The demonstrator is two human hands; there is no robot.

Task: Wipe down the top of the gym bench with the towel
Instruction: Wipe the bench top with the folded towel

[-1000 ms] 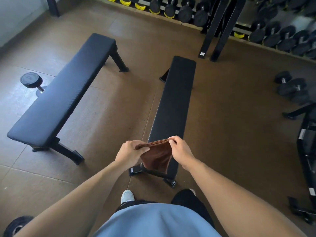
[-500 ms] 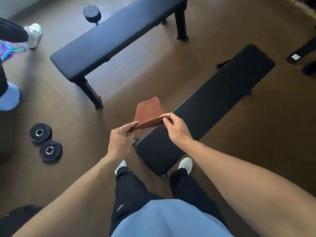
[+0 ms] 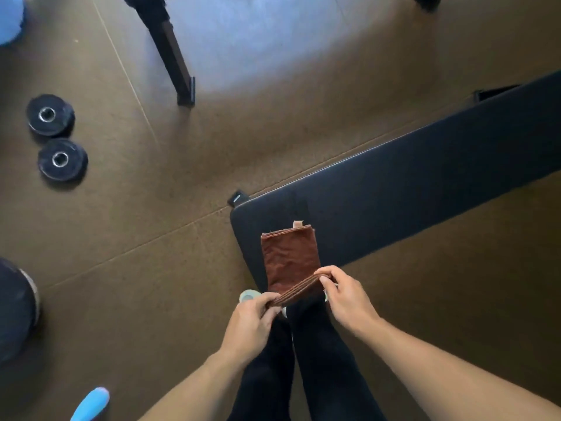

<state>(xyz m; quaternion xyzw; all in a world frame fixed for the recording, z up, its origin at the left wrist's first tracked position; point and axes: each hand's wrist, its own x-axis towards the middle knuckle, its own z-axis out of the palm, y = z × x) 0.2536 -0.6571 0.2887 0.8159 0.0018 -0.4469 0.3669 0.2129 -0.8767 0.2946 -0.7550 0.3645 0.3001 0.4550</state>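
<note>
A folded brown towel (image 3: 290,258) with a small pale tag lies over the near end of the black padded gym bench (image 3: 409,183), which runs from the centre up to the right edge. My left hand (image 3: 253,319) pinches the towel's near folded edge at its left corner. My right hand (image 3: 346,294) pinches the same edge at its right corner. The far part of the towel spreads flat over the pad; whether it touches the pad I cannot tell. My dark trouser legs stand just in front of the bench end.
Two black weight plates (image 3: 50,113) (image 3: 62,159) lie on the brown floor at the left. A second bench's black leg (image 3: 170,53) stands at top centre. A large dark weight (image 3: 15,308) sits at the left edge, and a light blue object (image 3: 89,404) at the bottom left.
The view has tipped downward and closer to the bench end. Both hands brought the towel from the air left of the bench down over its near end.
</note>
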